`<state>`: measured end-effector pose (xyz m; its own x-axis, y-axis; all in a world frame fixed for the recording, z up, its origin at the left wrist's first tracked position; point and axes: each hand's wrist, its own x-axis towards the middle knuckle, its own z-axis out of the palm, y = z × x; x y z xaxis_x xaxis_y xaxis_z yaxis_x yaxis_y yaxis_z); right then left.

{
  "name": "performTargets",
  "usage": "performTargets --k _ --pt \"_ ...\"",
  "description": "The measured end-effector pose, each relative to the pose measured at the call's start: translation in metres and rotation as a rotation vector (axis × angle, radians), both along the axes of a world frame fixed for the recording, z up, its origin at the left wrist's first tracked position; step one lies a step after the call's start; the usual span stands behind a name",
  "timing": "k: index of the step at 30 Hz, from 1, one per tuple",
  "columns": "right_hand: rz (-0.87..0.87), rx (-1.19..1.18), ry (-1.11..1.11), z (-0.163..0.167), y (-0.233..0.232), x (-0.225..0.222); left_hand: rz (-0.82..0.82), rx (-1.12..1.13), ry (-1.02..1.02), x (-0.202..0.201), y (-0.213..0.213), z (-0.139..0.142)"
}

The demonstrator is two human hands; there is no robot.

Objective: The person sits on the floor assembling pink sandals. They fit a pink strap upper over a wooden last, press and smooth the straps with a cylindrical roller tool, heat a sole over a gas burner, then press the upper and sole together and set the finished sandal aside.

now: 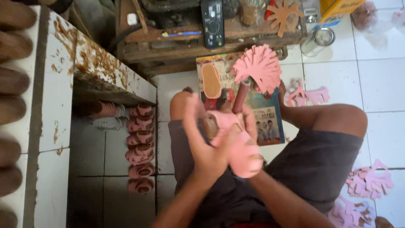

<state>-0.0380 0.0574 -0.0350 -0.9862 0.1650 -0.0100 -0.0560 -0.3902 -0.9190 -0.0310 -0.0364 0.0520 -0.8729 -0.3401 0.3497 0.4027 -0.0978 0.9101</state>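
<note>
Fingers of the left hand [206, 145] wrap around a small pink shoe [236, 145], clamped on its near side, while the right hand [249, 126] closes over the same shoe from the far side; motion blur hides the exact placing of the right fingers. Pink shoe: held above the person's lap, between the knees, over the dark shorts [312, 164]. Just beyond the hands, a printed board [261, 114] lies on the floor carrying a tan sole [211, 80] and a fan-shaped stack of pink cut pieces [259, 67]. To the left, a row of finished pink shoes [140, 145] stands on the tiled floor [379, 84] beside a white tiled ledge [59, 84]. More pink cut pieces [369, 183] lie scattered at the right. A low wooden surface [211, 42] stands at the top, bearing a black phone [212, 23].
</note>
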Motion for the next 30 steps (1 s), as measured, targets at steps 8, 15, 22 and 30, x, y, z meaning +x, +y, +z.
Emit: performTargets --k 8,15,22,30 --pt "0.196 0.735 0.376 0.033 0.044 -0.004 -0.173 1.000 -0.581 0.015 -0.022 -0.058" --pt "0.320 0.736 0.630 0.014 0.046 0.032 -0.108 1.060 -0.522 0.004 -0.023 -0.055" --pt "0.380 0.899 0.550 -0.006 0.066 0.024 -0.110 1.108 -0.601 0.008 -0.025 -0.050" --pt "0.316 0.809 0.715 -0.001 0.065 0.028 -0.093 1.022 -0.592 0.000 -0.018 -0.044"
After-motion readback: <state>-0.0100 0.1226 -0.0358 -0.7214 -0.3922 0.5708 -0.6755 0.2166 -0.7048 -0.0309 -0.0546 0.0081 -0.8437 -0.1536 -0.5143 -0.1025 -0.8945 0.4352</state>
